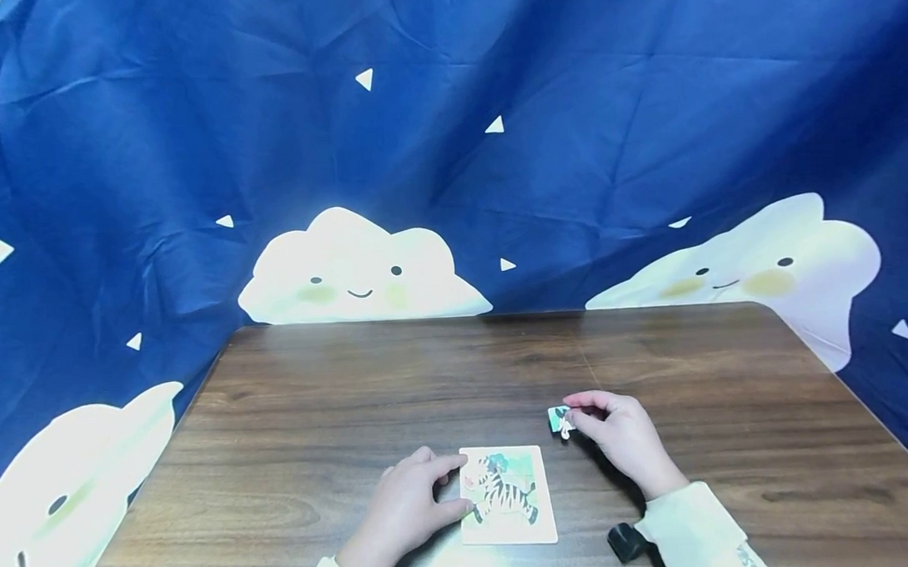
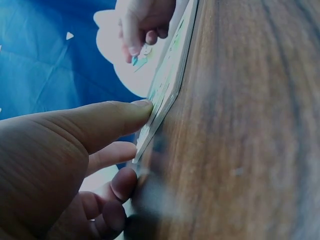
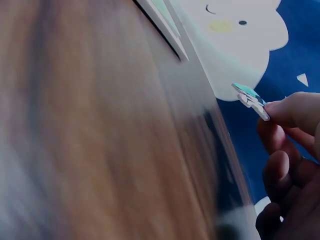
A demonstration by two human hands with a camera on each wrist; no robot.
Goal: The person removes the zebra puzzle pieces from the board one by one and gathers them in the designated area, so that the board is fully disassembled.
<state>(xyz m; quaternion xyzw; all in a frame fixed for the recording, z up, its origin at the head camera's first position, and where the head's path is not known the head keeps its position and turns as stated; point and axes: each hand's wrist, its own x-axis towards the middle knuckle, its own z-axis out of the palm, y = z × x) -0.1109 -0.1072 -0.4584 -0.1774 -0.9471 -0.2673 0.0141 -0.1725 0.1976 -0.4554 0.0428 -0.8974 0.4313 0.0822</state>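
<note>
A square jigsaw puzzle board (image 1: 539, 527) with a zebra picture and a pale border lies flat on the table. My left hand (image 1: 403, 506) is at its left edge, thumb and forefinger apart, their tips touching the board. In the left wrist view the thumb (image 2: 127, 117) rests on the board's edge, and the other fingers are bent below. To the right and farther back, my right hand (image 1: 624, 436) pinches a small puzzle piece (image 1: 556, 419), teal with black and white markings, between thumb and fingers. The right wrist view shows this piece (image 3: 250, 95) held above the table.
The brown wood-grain table (image 1: 337, 388) extends around the board on all sides. Behind it hangs a blue cloth (image 1: 419, 151) printed with white clouds and small triangles. A black strap piece (image 1: 626, 542) sits at the right sleeve's cuff.
</note>
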